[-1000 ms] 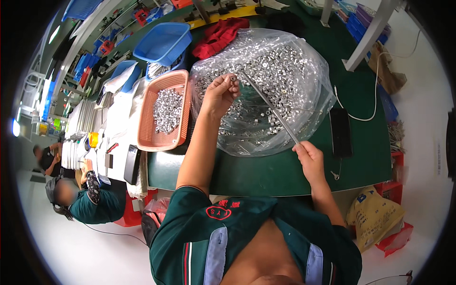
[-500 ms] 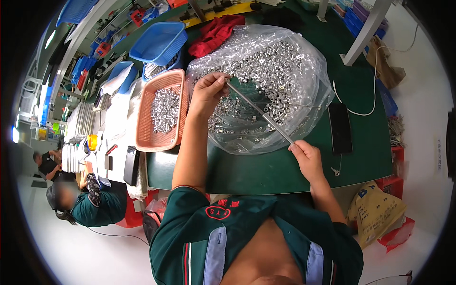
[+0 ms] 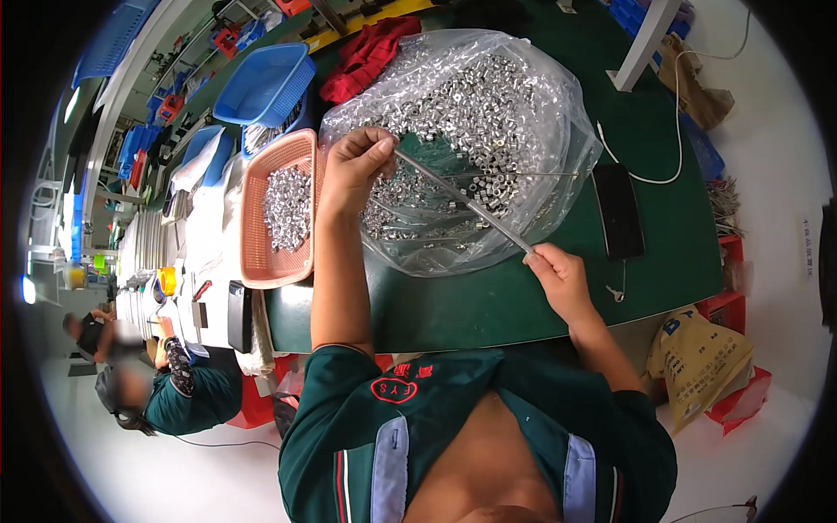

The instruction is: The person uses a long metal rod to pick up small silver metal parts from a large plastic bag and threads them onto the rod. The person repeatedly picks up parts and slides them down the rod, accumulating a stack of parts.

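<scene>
A long, thin metal rod (image 3: 466, 199) slants across the view between my hands. My left hand (image 3: 359, 164) pinches its upper end in closed fingers. Its lower end is gripped by my right hand (image 3: 558, 277), thumb on top. Beneath the rod a clear plastic bag (image 3: 565, 105) lies spread on the green table (image 3: 392, 309). Many small silvery metal rings (image 3: 488, 96) are heaped in the bag, around a patch where the green shows through. Beside my left forearm is a pink plastic basket (image 3: 253, 231) with more small metal pieces (image 3: 288, 205).
Blue baskets (image 3: 266, 83) and a red cloth (image 3: 370, 57) sit at the far left. On the right lie a black phone (image 3: 617, 213) and a white cable (image 3: 682, 113), near a metal post (image 3: 649, 44). Another person (image 3: 187, 392) works at the left.
The whole scene has shifted a little left in the view. Both hands keep hold of the rod, at nearly the same slant.
</scene>
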Motion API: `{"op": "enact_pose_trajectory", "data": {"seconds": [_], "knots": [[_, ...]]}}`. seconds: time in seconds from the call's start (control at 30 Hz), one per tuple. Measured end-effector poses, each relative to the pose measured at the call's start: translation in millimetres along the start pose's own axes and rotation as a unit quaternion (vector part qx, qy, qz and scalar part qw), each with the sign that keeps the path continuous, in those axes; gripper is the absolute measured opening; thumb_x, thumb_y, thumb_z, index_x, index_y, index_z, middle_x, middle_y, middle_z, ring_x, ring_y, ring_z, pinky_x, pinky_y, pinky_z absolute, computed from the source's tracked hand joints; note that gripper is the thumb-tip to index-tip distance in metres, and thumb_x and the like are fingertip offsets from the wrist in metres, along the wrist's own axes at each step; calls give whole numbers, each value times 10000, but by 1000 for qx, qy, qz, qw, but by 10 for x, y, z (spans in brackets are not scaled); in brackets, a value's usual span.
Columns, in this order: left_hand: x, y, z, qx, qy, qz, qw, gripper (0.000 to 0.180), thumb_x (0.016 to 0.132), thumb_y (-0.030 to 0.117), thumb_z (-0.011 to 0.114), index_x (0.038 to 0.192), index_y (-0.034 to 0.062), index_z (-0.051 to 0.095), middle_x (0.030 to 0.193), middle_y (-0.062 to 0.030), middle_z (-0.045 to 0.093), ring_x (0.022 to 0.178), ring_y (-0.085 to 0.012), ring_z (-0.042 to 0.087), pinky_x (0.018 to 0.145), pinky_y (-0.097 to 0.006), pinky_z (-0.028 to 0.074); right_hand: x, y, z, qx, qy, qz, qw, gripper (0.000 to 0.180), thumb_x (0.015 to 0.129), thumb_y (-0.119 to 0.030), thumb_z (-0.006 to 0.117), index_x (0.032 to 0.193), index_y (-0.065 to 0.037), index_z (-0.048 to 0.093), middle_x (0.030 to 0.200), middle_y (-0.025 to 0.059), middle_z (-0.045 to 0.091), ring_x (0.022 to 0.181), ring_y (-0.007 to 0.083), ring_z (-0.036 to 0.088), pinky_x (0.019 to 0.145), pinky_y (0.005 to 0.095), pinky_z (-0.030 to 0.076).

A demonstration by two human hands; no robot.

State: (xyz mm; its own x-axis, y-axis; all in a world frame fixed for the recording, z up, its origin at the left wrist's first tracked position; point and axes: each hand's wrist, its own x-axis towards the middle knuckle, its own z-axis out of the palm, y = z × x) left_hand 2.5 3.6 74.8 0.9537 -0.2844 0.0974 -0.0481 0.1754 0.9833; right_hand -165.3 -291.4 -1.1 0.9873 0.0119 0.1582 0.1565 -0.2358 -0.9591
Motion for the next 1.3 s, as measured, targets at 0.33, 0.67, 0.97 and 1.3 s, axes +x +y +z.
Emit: {"op": "enact_pose_trajectory", "data": {"seconds": [0.33,0.67,0.97,1.3], "knots": [[34,141,214,223,96,-36,969,179,910,163,644,939,-10,610,700,8,553,605,-60,491,559,-209,387,-12,7,22,-72,16,-1,997,175,927,-157,598,866,6,616,635,33,558,575,85,498,530,258,404],[46,6,125,-108,-73,85,988,194,897,164,656,945,-15,600,754,-19,571,690,-79,523,628,-231,421,144,-45,-320,245,-160,223,930,249,957,-229,567,789,-51,612,593,-87,389,534,3,324,476,186,242],[-67,-215,578,138,-79,-59,986,212,885,192,680,964,2,629,743,-7,593,676,-78,530,613,-241,425,69,-64,-110,79,-27,119,989,219,945,-190,579,809,-21,611,617,-55,447,583,21,376,520,211,311],[423,-673,392,520,14,70,851,241,784,151,689,992,30,678,888,-164,673,811,-266,660,742,-350,506,64,19,-111,136,10,162,977,219,947,-193,576,814,-25,613,596,-62,408,546,15,359,488,204,277]]}}
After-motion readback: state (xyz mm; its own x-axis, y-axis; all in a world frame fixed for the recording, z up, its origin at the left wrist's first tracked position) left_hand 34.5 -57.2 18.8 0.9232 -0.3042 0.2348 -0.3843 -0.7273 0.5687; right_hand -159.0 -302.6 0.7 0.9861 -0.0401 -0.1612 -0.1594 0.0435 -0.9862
